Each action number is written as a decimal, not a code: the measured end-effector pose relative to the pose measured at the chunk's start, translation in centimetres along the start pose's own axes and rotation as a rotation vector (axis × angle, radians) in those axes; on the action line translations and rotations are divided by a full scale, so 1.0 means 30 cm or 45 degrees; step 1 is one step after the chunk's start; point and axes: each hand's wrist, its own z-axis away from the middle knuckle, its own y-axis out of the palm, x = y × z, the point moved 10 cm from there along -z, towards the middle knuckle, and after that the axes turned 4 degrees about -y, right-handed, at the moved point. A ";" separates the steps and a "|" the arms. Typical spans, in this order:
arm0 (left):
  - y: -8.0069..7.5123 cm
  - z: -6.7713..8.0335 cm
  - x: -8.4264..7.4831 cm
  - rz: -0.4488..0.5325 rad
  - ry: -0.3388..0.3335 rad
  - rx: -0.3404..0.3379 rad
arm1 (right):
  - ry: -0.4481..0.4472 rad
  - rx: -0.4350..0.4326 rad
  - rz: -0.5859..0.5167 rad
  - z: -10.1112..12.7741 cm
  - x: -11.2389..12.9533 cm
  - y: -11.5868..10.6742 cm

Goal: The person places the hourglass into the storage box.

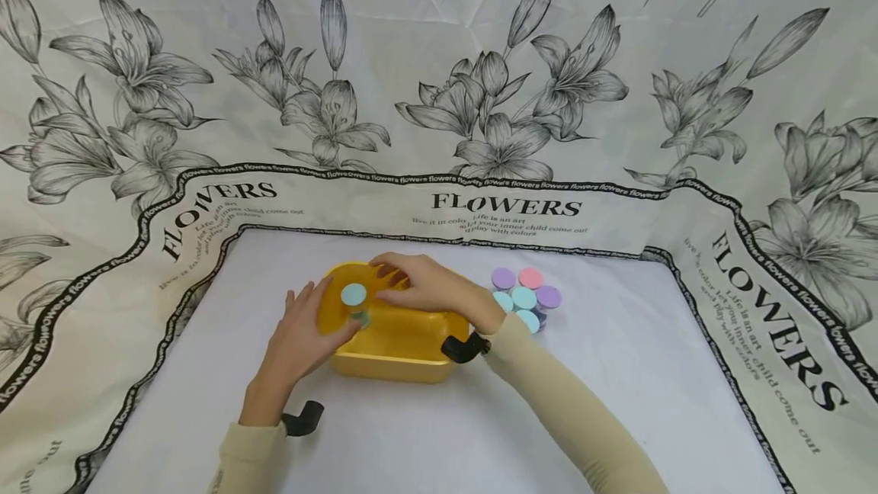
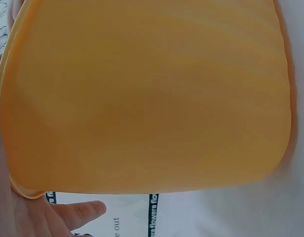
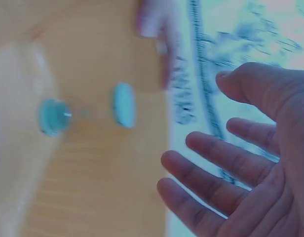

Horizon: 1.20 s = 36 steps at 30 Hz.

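A yellow plastic bin (image 1: 391,368) sits on the table, and its outer wall (image 2: 152,98) fills most of the left wrist view. Inside it a small hourglass-shaped sand timer (image 1: 353,295) stands upright, with pale teal caps; its top cap (image 3: 123,105) is blurred in the right wrist view. My left hand (image 1: 299,334) lies at the bin's left front corner, fingers extended along the outside and thumb reaching over the rim close to the timer. Above the back of the bin, my right hand (image 1: 428,283) holds nothing; its spread fingers (image 3: 206,190) bend only slightly.
Just right of the bin, several similar timers with purple, pink and teal caps (image 1: 524,298) stand clustered, partly hidden by the right wrist. A flower-printed cloth (image 1: 507,208) rises behind and beside the white tabletop (image 1: 617,372). Black camera mounts (image 1: 304,418) jut from both wrists.
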 end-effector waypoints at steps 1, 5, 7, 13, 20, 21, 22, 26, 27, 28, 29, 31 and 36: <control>0.000 0.001 -0.003 -0.004 0.006 -0.006 | 0.012 -0.045 -0.014 0.023 0.001 -0.025; 0.002 0.001 -0.008 0.006 0.014 -0.025 | 0.066 -0.261 -0.096 0.127 0.003 -0.132; 0.006 0.002 -0.007 0.021 0.013 -0.025 | 0.088 -0.388 -0.138 0.189 -0.006 -0.183; 0.012 0.004 -0.007 0.044 0.024 -0.024 | 0.080 -0.794 -0.125 0.408 -0.056 -0.288; 0.001 0.007 -0.005 0.044 0.018 -0.038 | 0.154 -1.146 -0.011 0.648 -0.122 -0.322; 0.000 0.008 -0.004 0.043 0.017 -0.037 | 0.175 -1.177 0.030 0.675 -0.134 -0.317; 0.000 0.007 -0.004 0.041 0.018 -0.037 | 0.194 -1.200 0.071 0.700 -0.145 -0.311; 0.003 0.006 -0.001 0.041 0.018 -0.032 | 0.283 -1.250 0.204 0.787 -0.184 -0.270; 0.004 0.006 0.000 0.041 0.017 -0.031 | 0.301 -1.262 0.229 0.806 -0.192 -0.259; 0.005 0.006 0.000 0.041 0.017 -0.030 | 0.319 -1.273 0.237 0.824 -0.201 -0.248; 0.005 0.006 0.000 0.042 0.017 -0.029 | 0.342 -1.285 0.242 0.841 -0.211 -0.237; 0.006 0.006 0.000 0.044 0.017 -0.027 | 0.381 -1.314 0.256 0.870 -0.229 -0.216; 0.004 0.007 -0.003 0.055 0.018 -0.027 | 0.450 -1.373 0.223 0.910 -0.270 -0.170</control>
